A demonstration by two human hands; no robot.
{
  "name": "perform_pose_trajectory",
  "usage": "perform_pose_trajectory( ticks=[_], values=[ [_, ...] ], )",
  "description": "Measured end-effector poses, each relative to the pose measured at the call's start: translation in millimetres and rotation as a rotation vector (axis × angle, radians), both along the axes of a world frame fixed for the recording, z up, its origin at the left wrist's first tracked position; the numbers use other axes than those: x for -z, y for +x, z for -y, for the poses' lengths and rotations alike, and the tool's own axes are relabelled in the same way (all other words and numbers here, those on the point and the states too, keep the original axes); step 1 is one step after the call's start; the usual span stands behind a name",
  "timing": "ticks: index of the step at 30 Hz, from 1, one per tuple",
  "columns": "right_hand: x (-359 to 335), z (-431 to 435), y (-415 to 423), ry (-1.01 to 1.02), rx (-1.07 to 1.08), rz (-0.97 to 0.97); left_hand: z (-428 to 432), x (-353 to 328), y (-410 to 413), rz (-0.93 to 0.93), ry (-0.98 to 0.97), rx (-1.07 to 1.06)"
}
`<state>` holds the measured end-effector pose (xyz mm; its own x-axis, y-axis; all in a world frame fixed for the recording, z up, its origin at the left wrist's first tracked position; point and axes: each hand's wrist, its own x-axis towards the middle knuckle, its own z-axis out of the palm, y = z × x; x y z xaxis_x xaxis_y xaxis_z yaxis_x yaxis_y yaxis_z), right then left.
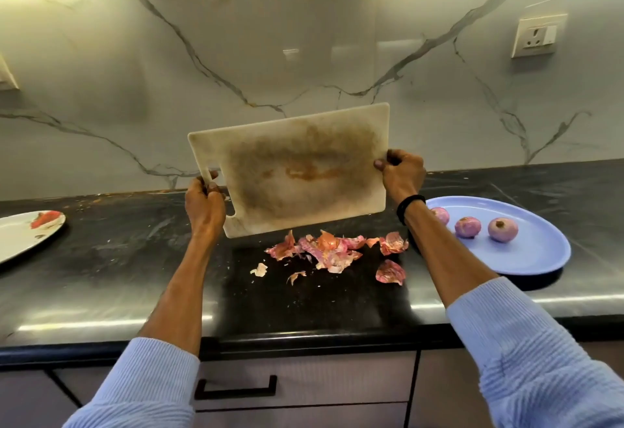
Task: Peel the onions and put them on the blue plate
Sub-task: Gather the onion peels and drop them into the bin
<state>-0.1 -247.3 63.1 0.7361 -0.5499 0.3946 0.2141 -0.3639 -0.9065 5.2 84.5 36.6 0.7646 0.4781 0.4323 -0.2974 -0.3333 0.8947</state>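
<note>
I hold a stained white cutting board (pixel 297 171) tipped up on edge above the black counter. My left hand (pixel 204 206) grips its handle end and my right hand (pixel 401 171) grips the opposite short edge. Below the board lies a heap of pink onion peels (pixel 324 248), with a few loose scraps in front of it. On the right stands the blue plate (pixel 533 255) with three peeled purple onions: one (pixel 502 229) at the right, one (pixel 467 226) in the middle, and one (pixel 440 215) partly hidden behind my right forearm.
A white plate (pixel 23 235) with a red scrap sits at the left edge of the counter. The marble backsplash rises behind, with a socket (pixel 537 37) at the upper right. Drawers with a dark handle (pixel 236 388) are below the counter's front edge.
</note>
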Motion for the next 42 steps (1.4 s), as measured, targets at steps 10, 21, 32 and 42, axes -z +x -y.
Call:
perform_pose_trajectory(
  ticks=[10,21,32,42],
  values=[
    [-31,-84,34,-0.227,-0.337,-0.214,-58,1,-33,-0.047,-0.173,-0.371],
    [37,-225,1,0.412,-0.700,-0.528,-50,42,-113,-0.118,-0.857,-0.500],
    [64,-237,8,-0.076,-0.455,-0.546,-65,57,-154,-0.234,-0.523,-0.418],
    [70,-232,10,-0.410,-0.441,-0.488,-69,66,-163,-0.486,-0.189,-0.316]
  ],
)
